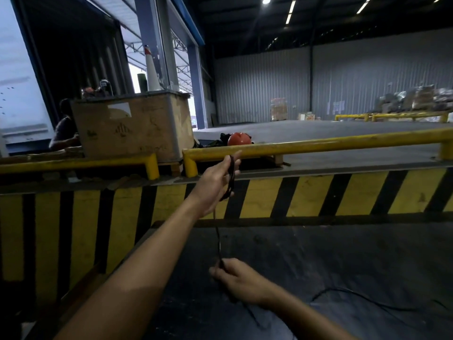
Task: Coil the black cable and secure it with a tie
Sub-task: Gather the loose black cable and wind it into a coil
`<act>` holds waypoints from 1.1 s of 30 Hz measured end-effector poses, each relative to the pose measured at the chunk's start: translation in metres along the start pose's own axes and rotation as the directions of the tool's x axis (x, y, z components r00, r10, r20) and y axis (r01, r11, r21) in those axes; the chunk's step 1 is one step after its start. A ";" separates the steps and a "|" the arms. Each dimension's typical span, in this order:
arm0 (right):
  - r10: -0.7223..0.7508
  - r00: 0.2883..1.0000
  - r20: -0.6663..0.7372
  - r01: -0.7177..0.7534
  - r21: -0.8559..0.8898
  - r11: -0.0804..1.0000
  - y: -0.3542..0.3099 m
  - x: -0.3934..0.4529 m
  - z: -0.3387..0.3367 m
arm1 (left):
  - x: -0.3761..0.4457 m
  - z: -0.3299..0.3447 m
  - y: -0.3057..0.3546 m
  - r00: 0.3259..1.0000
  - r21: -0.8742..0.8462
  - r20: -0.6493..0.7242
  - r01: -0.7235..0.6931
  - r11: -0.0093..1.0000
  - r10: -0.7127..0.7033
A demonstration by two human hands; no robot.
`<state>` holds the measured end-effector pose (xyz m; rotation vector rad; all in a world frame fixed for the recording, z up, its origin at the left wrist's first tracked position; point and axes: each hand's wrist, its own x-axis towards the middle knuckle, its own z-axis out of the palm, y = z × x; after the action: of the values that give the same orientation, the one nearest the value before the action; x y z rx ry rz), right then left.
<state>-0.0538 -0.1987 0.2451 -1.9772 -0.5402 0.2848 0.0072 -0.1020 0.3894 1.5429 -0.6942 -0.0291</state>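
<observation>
My left hand [215, 180] is stretched forward and raised, fingers closed around a few loops of the black cable [231, 177]. One thin strand drops from those loops down to my right hand [239, 280], which pinches it lower and nearer to me. Beyond the right hand more cable [348, 294] trails loosely over the dark floor at the lower right. I see no tie.
A yellow-and-black striped dock edge [306, 195] runs across in front, topped by yellow rails [318, 144]. A large cardboard box [132, 128] stands at left with a person [64, 133] sitting beside it. An orange helmet [239, 139] lies behind the rail.
</observation>
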 end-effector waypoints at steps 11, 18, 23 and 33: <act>-0.334 0.878 -0.343 0.220 -0.330 0.918 -0.049 -0.014 -0.157 | -0.026 -0.027 -0.019 0.807 0.603 0.167 0.371 0.706 -0.566; -0.214 0.832 -0.511 0.201 -0.080 0.976 -0.008 0.004 -0.111 | -0.019 -0.002 -0.012 0.814 -0.351 0.542 0.447 0.823 -0.211; -0.076 0.983 -0.169 0.060 -0.100 0.993 0.021 -0.001 -0.005 | 0.001 0.017 -0.005 0.978 -0.277 0.154 0.176 0.945 -0.137; -0.266 0.954 -0.135 0.190 -0.413 0.891 -0.045 -0.016 -0.125 | -0.032 -0.032 -0.039 0.914 0.706 0.063 0.242 0.666 -0.400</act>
<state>-0.0260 -0.2874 0.3411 -2.2717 -0.7457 -0.1764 0.0107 -0.0618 0.3447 2.4147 -0.6143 -0.2345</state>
